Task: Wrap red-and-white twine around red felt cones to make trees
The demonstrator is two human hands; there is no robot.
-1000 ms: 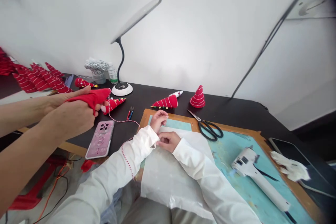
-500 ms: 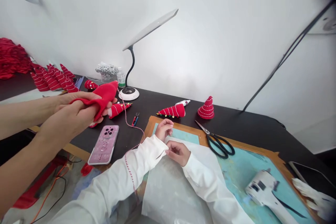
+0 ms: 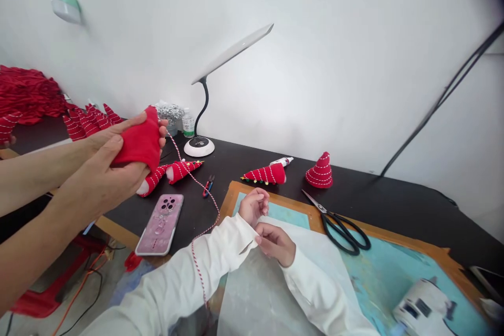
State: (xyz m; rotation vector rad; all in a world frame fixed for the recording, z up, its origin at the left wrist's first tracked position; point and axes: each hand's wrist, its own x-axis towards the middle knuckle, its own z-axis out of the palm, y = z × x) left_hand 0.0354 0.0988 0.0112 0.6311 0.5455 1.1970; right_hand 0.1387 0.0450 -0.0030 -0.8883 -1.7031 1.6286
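Observation:
My left hand [image 3: 254, 205] is raised above the blue work mat [image 3: 287, 215], fingers loosely bent and nothing seen in them. My right hand [image 3: 276, 244] pinches the cuff of the white left sleeve [image 3: 246, 234] between thumb and fingers. A red-and-white twisted cord [image 3: 198, 262] lies across my left forearm and leads up to a red fabric cone [image 3: 139, 139]. Another person's two hands [image 3: 114, 168] hold that cone at the left. Under my right hand is a whitish translucent sheet [image 3: 283, 294].
Black-handled scissors [image 3: 338, 226], a hot glue gun [image 3: 421, 307] and a striped red cone [image 3: 319, 170] are to the right. A decorated cone [image 3: 265, 174] lies behind my hands. On the left are a pink phone [image 3: 160, 226], small snips [image 3: 208, 187] and a desk lamp [image 3: 199, 146].
The view has swung left, so things sit farther right. The other person has turned the red cone in their hands. A hand with a striped cone now shows at the left edge.

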